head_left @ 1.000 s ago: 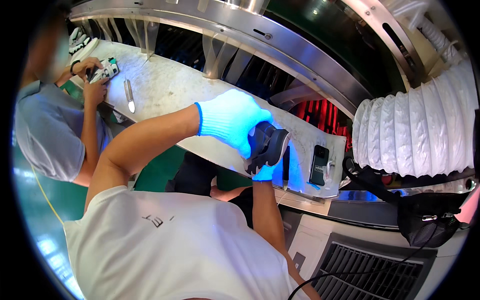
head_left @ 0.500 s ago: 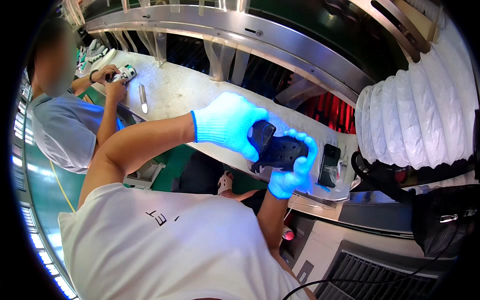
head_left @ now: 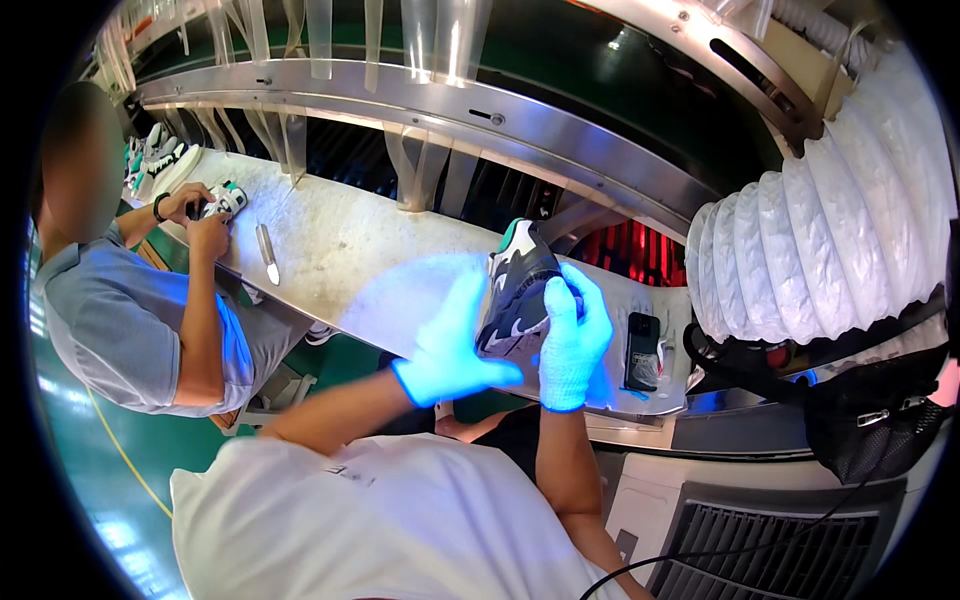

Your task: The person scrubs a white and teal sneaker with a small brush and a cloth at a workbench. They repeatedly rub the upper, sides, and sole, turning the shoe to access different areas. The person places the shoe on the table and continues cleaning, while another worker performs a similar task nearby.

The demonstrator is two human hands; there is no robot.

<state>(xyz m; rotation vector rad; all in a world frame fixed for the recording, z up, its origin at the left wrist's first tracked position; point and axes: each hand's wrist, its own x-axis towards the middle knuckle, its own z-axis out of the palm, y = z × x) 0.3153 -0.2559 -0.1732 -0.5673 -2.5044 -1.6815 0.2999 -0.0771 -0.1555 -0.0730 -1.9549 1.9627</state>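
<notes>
A dark grey and black sneaker (head_left: 512, 295) with white patches and a green-tipped sole stands tilted above the bench. My right hand (head_left: 577, 345), in a white knitted glove lit blue, grips its right side. My left hand (head_left: 455, 345), gloved the same way, lies along the sneaker's left side with fingers stretched out and the thumb spread away. Whether its fingertips touch the sneaker I cannot tell. Light tints the bench top (head_left: 390, 300) bluish around both gloves.
A black phone (head_left: 642, 345) and a small clear plastic bag lie at the bench's right end, near a large white ribbed duct (head_left: 800, 245). Farther left lies a knife-like tool (head_left: 267, 254). Beside it, a co-worker's hands hold another sneaker (head_left: 226, 199). Plastic strips hang over the machine opening.
The sneaker has turned from lying sideways to standing steeply, showing its upper and green-tipped sole. My left hand has let go and moved down and left. My right hand still grips it.
</notes>
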